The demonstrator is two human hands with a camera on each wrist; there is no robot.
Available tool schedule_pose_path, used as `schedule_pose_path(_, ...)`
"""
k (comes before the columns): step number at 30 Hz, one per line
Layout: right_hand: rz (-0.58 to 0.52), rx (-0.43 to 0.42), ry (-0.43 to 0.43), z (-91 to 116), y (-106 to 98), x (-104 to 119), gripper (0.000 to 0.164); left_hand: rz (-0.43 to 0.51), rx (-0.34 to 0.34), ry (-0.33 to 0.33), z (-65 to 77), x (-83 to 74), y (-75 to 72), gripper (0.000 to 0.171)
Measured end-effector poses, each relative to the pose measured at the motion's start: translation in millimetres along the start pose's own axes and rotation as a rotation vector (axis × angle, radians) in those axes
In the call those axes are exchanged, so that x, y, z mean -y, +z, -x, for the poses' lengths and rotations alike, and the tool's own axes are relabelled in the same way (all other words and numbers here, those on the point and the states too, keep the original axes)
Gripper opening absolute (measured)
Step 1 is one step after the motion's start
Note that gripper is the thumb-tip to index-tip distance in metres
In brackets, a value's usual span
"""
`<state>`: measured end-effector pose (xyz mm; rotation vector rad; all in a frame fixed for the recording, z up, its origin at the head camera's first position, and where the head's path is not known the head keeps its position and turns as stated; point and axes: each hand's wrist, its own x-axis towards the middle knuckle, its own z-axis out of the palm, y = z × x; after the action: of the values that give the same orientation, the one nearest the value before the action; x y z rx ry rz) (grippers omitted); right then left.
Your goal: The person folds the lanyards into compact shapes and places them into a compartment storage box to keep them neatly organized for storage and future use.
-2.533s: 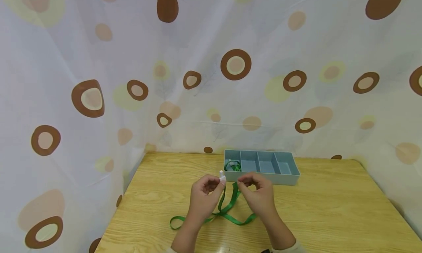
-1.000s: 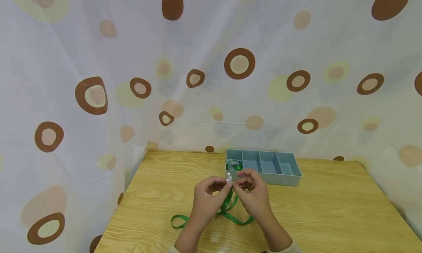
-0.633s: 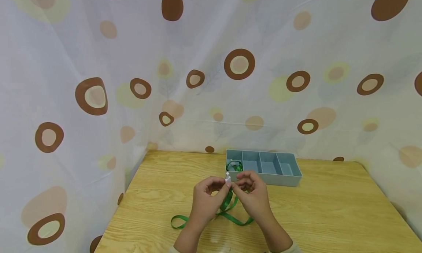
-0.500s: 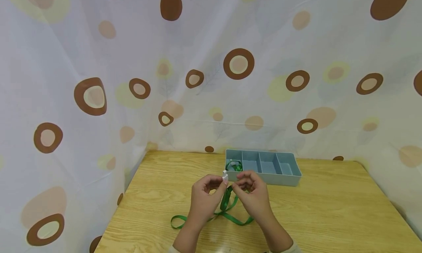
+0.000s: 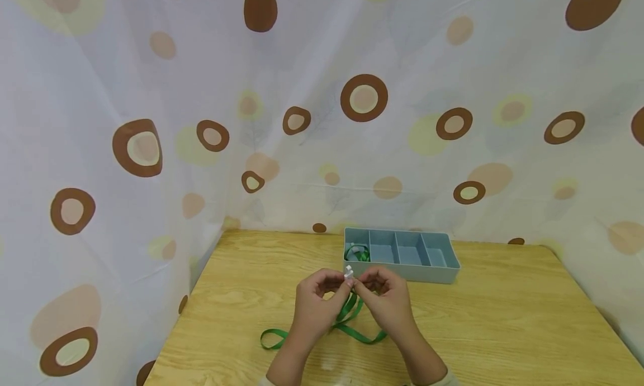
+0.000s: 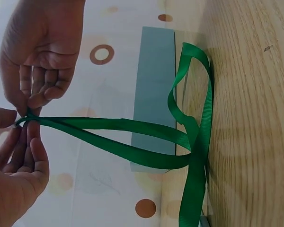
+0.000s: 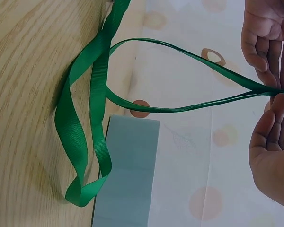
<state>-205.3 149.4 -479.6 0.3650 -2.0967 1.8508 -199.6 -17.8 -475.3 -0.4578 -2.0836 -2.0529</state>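
My left hand [image 5: 317, 302] pinches a small white plastic piece [image 5: 349, 273] with a narrow, loop-like top, upright between thumb and forefinger. Right beside it, my right hand [image 5: 387, 299] pinches the green ribbon [image 5: 354, 337] just below the piece, and the two hands' fingertips meet. In the left wrist view two strands of the ribbon [image 6: 128, 125] run together into the fingertips. The right wrist view shows the ribbon [image 7: 80, 123] hanging down in a long loop to the table, where the rest lies crossed and curled. Fingers hide where ribbon and white piece come together.
Behind the hands stands a blue-grey tray [image 5: 427, 272] with several compartments. Its leftmost one holds coiled green ribbon [image 5: 358, 253] with pale pieces. The wooden table [image 5: 503, 319] meets a patterned curtain [image 5: 312, 168] at the back and left.
Earlier the hands were apart, the right holding the ribbon's end. The left has brought the white piece rightward to the right hand, whose raised forefinger has come down beside it.
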Motion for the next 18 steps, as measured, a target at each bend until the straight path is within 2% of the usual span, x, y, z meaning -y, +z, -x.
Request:
schedule_pose_path(15, -0.007, 0.025, 0.004, 1.1, -1.2, -4.6, 0.005, -0.016, -0.007, -0.017, 0.2, 2.0, 0.1, 0.012)
schedule_pose_path(18, -0.009, 0.034, -0.012, 1.6, -2.2, -4.4, 0.008, -0.017, -0.008, -0.016, 0.0, 2.6, -0.1, 0.012)
